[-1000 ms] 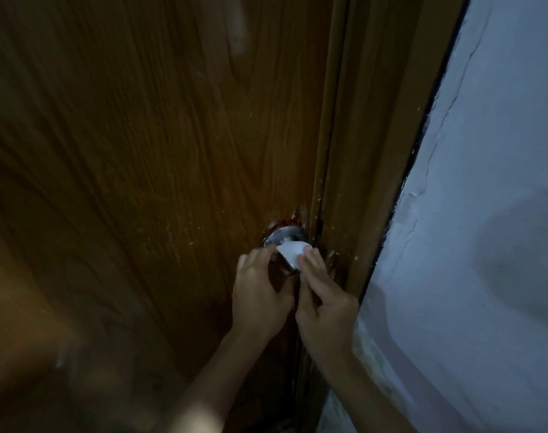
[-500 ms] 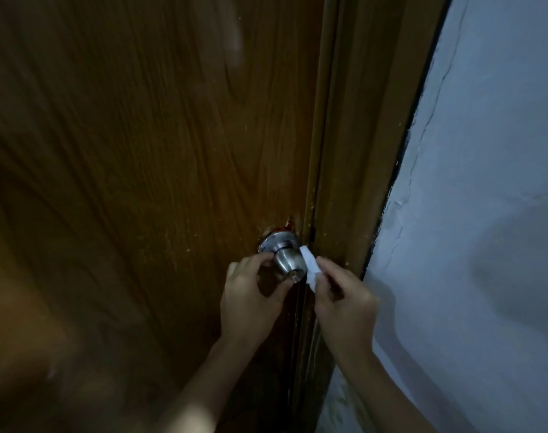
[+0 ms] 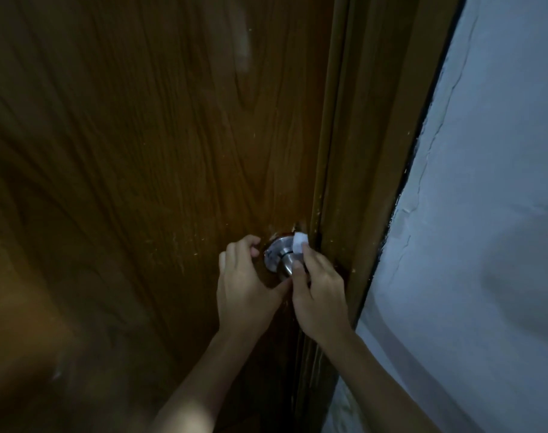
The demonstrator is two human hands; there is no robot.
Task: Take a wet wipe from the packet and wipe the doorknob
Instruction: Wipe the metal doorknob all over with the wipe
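A silver metal doorknob (image 3: 281, 257) sticks out of the brown wooden door (image 3: 147, 170), close to its right edge. My right hand (image 3: 318, 290) pinches a small folded white wet wipe (image 3: 299, 246) and presses it against the right side of the knob and its round plate. My left hand (image 3: 244, 285) curls beside the knob on the left, with fingers bent near the plate and the thumb reaching under the knob. It holds nothing that I can see. The wipes packet is not in view.
The wooden door frame (image 3: 357, 182) runs down just right of the knob. A pale blue-grey wall (image 3: 485, 214) with cracked paint fills the right side. The scene is dim.
My right hand has carried the wipe from the knob's front face to its right side, then up against the plate. The knob's metal shows more, and my left hand has opened slightly.
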